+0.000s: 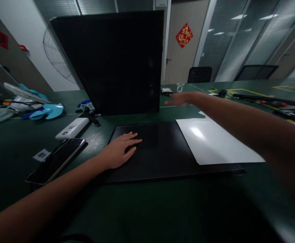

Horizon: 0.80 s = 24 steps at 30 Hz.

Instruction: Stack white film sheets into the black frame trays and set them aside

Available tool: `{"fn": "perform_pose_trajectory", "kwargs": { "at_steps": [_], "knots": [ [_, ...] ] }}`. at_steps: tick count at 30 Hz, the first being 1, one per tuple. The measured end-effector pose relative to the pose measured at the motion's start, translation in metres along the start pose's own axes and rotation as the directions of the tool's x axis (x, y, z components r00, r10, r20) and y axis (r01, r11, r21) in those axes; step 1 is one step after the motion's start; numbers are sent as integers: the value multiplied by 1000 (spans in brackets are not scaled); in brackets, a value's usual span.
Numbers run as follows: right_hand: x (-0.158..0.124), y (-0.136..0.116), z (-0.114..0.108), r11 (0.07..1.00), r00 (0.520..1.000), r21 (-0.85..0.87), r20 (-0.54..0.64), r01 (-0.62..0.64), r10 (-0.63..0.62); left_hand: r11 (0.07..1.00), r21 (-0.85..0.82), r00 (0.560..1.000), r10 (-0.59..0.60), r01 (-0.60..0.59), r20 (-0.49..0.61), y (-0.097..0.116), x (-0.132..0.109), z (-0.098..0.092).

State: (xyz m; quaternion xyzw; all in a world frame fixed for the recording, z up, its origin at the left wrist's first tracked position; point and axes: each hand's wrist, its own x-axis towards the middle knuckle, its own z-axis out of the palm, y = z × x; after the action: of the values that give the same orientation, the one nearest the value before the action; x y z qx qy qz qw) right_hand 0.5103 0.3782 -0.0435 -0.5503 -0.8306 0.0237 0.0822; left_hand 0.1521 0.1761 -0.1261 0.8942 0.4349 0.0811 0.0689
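Head view: the left hand lies palm down on the left part of a black panel, its fingers spread apart, with the panel under them and reaching away to their right. The right hand is stretched out past the panel's far edge; its fingers are extended and look slightly apart, though blurred, and whether they touch anything I cannot tell. Nearer the body than the right fingers, and off to their right, a white sheet overlaps the right part of the panel, with a bright glare on it. Just beyond the right fingers are a small device and a clear cup. Straight past the left fingers, a tall black board stands upright on the green table. To the left of those fingers are a phone, a white case just beyond it, and a tag marked 81 beside the phone. Farther left and beyond them are blue fan blades.
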Motion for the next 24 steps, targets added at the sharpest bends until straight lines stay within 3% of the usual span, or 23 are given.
{"fn": "perform_pose_trajectory", "kwargs": {
  "at_steps": [4,7,11,15,20,24],
  "knots": [
    [-101,16,17,994,991,-95,126,48,-35,1000,-2,1000,-16,16,3,-1,0,0],
    [-187,24,38,951,966,-171,43,258,-254,1000,-1,1000,-17,17,13,0,1,0],
    [-267,26,57,912,929,-206,-36,354,-369,1000,-4,999,-31,31,14,3,2,-1],
    [-294,22,64,913,924,-178,-40,367,-380,999,10,999,-44,44,20,7,3,-2],
    [-298,13,66,906,908,-130,-69,402,-413,999,26,999,-28,28,17,6,2,-1],
    [-304,1,63,867,863,-130,-109,480,-494,999,36,1000,-11,11,-10,5,2,1]
  ]
}}
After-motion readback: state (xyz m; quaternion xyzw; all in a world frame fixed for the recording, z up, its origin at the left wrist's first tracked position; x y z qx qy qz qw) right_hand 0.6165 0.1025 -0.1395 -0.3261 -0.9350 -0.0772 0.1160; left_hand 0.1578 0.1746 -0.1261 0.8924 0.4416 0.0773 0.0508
